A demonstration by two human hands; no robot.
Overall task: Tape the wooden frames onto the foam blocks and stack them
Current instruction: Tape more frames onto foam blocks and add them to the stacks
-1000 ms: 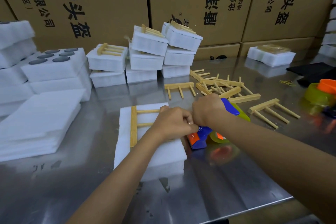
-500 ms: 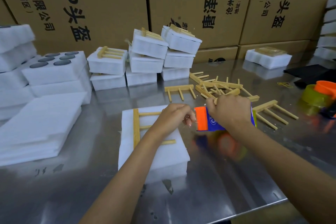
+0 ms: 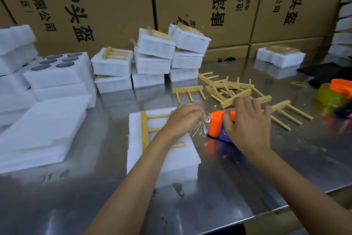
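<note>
Head cam: right hand [image 3: 245, 126] gripping the tape dispenser [image 3: 219, 125] has pulled away mid-frame, clear tape [image 3: 199, 127] now stretched from left hand's [image 3: 183, 120] pinch, so taping the wooden frame [image 3: 152, 131] to the foam block [image 3: 165, 156] looks underway.

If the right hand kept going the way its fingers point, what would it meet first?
Probably the loose wooden frame just beyond the right hand, whose fingers point away over the tape dispenser; depth is unclear.

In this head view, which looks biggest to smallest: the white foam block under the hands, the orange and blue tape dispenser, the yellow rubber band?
1. White foam block, though it is nearest the camera.
2. Orange and blue tape dispenser.
3. Yellow rubber band, clearly smallest, though farther away.
</note>
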